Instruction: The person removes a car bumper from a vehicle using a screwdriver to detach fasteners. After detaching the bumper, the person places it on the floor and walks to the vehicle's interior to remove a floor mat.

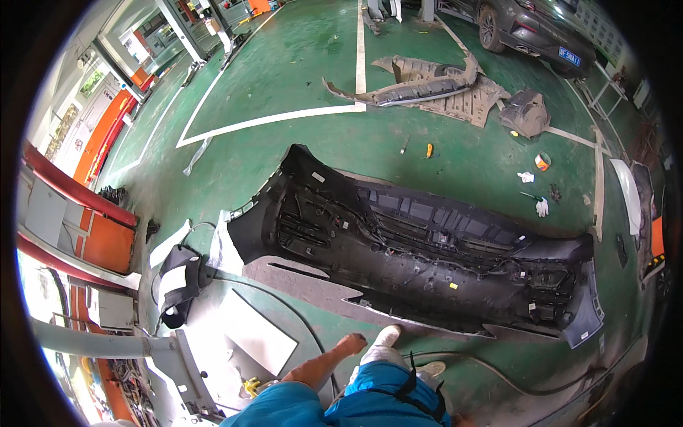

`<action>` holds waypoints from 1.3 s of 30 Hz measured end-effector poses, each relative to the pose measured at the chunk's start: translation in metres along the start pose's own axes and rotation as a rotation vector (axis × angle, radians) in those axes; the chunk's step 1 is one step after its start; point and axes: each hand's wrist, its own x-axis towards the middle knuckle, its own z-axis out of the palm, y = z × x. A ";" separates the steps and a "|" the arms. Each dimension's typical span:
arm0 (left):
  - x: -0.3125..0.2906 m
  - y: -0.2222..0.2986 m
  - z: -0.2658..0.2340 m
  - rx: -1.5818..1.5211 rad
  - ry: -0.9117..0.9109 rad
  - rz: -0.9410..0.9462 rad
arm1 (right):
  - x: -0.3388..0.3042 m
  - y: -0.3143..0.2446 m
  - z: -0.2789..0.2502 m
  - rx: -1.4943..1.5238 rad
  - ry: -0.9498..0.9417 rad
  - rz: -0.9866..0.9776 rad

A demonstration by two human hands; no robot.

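Observation:
My left hand [351, 344] hangs in front of my body with its fingers curled in, and nothing shows in it. It is apart from the nearest thing, a large black car bumper [427, 277] lying on the floor with its hollow inner side up. Wiring and small fittings run along the inside of the bumper. Grey sheet material [299, 285] shows under its near edge. Only a sliver of skin shows at the lower edge on my right, and my right hand cannot be made out.
Hoses [512, 388] run across the floor near my shoes [388, 336]. A white panel [260, 331] and a dark bundle [181, 285] lie left. Beyond the bumper are a screwdriver [430, 150], gloves [542, 207], a tub [543, 161], removed car parts [455, 89] and a parked car [533, 32].

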 end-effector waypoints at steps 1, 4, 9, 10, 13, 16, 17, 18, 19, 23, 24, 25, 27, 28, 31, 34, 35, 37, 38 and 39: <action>0.008 0.012 -0.008 -0.044 0.018 -0.088 | -0.001 0.004 -0.001 0.006 0.010 0.003; 0.023 0.035 -0.026 -0.110 0.082 -0.173 | -0.002 0.009 -0.003 -0.048 0.054 0.058; 0.034 0.039 -0.037 -0.075 0.127 -0.136 | 0.000 0.001 -0.004 -0.044 -0.004 0.051; 0.033 0.037 -0.037 -0.036 0.092 -0.131 | -0.001 -0.001 -0.003 -0.039 -0.018 0.050; 0.029 0.030 -0.029 0.016 0.068 -0.104 | -0.006 -0.004 0.003 -0.103 -0.002 0.042; 0.024 0.020 -0.014 -0.036 0.061 -0.199 | -0.013 -0.006 0.007 -0.107 0.000 0.041; 0.023 0.015 -0.009 -0.039 0.051 -0.200 | -0.014 -0.007 0.008 -0.109 -0.004 0.041; 0.022 0.009 -0.005 -0.034 0.057 -0.203 | -0.014 -0.009 0.007 -0.110 -0.008 0.042; 0.023 0.002 -0.001 0.004 0.043 -0.190 | -0.014 -0.010 0.007 -0.111 -0.012 0.042; 0.027 -0.027 0.007 0.218 0.143 0.003 | -0.006 -0.015 0.005 -0.152 -0.050 0.071; 0.028 -0.032 0.007 0.281 0.122 0.038 | -0.004 -0.016 0.005 -0.138 -0.050 0.071; 0.028 -0.034 0.005 0.298 0.192 0.089 | -0.002 -0.017 0.005 -0.125 -0.050 0.071; 0.027 -0.033 -0.001 0.342 0.191 0.092 | 0.000 -0.018 0.006 -0.105 -0.016 0.067; 0.026 -0.030 -0.005 0.235 0.182 0.002 | 0.000 -0.019 0.008 -0.095 0.001 0.065; 0.024 -0.015 -0.016 0.011 0.155 -0.172 | -0.002 -0.020 0.011 -0.096 0.010 0.058; 0.026 -0.006 -0.023 0.019 0.143 -0.141 | -0.007 -0.021 0.014 -0.090 0.009 0.054; 0.027 -0.005 -0.024 0.049 0.142 -0.118 | -0.008 -0.020 0.016 -0.085 0.009 0.052; 0.030 -0.005 -0.024 0.101 0.145 -0.076 | -0.009 -0.018 0.017 -0.065 0.008 0.051; 0.030 -0.005 -0.024 0.123 0.149 -0.057 | -0.010 -0.016 0.017 -0.064 0.000 0.049; 0.031 -0.004 -0.023 0.171 0.135 -0.058 | -0.010 -0.014 0.017 -0.062 -0.008 0.047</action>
